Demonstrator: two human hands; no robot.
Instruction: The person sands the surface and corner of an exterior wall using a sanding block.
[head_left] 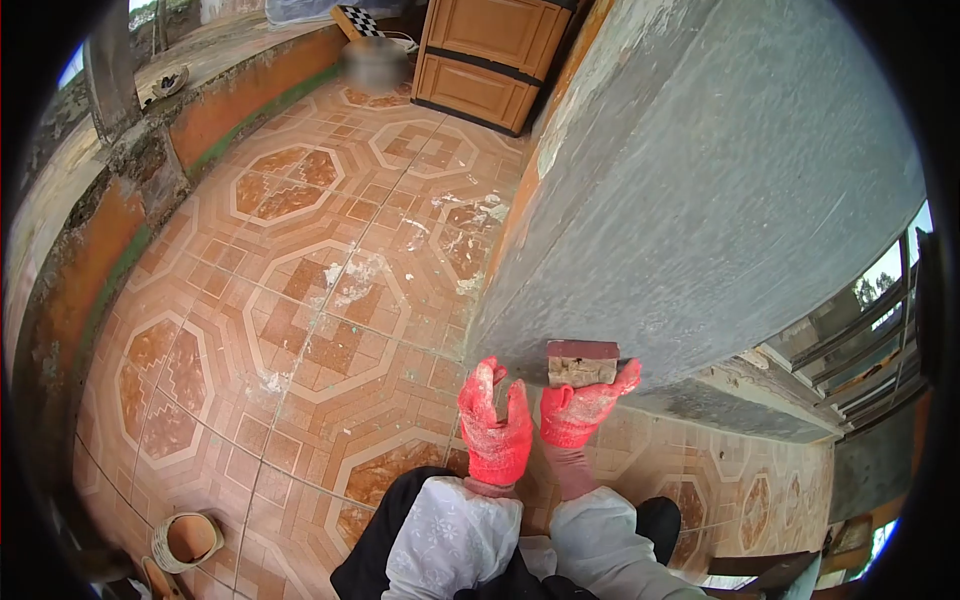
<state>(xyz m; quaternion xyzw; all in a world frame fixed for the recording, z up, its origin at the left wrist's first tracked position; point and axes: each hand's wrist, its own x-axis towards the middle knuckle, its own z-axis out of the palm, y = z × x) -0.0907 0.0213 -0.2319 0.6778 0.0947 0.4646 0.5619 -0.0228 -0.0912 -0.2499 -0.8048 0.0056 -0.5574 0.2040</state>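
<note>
My left hand (494,424), in a red glove dusted with white, is raised in front of the grey wall (700,200). Its fingers are apart and nothing is between them. To its right, my right hand (582,408), also in a red glove, holds a block (583,364) with a dark red strip along its top and a worn, tan lower part. The block is at the lower part of the wall; whether it touches the surface I cannot tell.
Tiled floor (290,290) with white splatters lies left of the wall. A woven basket (187,541) stands at the lower left. Wooden drawers (485,60) stand at the top. A low orange ledge (235,105) runs along the left, and window bars (860,350) are at the right.
</note>
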